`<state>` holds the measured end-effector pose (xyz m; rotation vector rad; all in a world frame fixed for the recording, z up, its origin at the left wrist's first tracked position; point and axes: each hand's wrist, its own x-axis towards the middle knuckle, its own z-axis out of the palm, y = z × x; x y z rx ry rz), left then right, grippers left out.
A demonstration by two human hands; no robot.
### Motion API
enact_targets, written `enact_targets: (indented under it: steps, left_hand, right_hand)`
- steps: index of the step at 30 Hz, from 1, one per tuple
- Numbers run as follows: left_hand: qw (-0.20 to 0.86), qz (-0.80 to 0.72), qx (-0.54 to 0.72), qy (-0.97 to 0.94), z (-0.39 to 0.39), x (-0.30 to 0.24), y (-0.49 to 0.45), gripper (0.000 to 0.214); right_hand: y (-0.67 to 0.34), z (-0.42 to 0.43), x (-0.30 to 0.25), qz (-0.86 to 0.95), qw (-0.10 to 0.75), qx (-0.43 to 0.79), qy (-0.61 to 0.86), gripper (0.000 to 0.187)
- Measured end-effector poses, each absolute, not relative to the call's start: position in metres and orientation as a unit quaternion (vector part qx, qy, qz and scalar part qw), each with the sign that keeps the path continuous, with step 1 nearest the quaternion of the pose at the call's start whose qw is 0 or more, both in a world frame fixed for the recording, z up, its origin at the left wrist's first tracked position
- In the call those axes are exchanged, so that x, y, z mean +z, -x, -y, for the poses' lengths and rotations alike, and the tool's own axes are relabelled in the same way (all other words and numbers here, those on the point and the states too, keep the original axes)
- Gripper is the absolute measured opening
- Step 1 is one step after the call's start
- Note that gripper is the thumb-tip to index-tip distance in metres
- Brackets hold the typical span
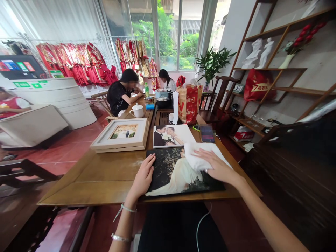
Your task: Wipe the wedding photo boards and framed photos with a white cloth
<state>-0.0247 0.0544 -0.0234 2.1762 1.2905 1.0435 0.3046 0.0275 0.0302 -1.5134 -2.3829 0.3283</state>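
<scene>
A dark photo panel (168,175) showing a figure in a long pale gown lies flat at the table's near edge. My left hand (145,174) rests on its left edge, fingers extended and holding nothing. On the panel's upper right, my right hand (216,164) presses down on a folded white cloth (196,154), its fingers laid over it. The cloth hides part of the picture and reaches past the panel's right side. Just behind lies a lighter wedding photo panel (181,139).
Stacked white frames (105,138) stand on the wooden table (91,175) at left. Behind are a lidded white mug (137,110), a red paper bag (193,105) and a phone (207,133). Two people sit at the far end. Shelves (273,70) line the right side.
</scene>
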Motion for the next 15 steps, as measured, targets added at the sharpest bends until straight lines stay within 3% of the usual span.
enact_targets:
  steps: [6, 15]
  left_hand:
    - [0.201, -0.463, 0.378, -0.776, -0.055, -0.025, 0.024, 0.041]
    - [0.196, -0.472, 0.383, -0.770, -0.053, -0.023, 0.021, 0.041]
  right_hand:
    - [-0.301, -0.087, 0.030, 0.811, 0.167, 0.107, 0.550, 0.070]
    - [-0.290, 0.030, 0.023, 0.850, 0.115, 0.070, 0.509, 0.097]
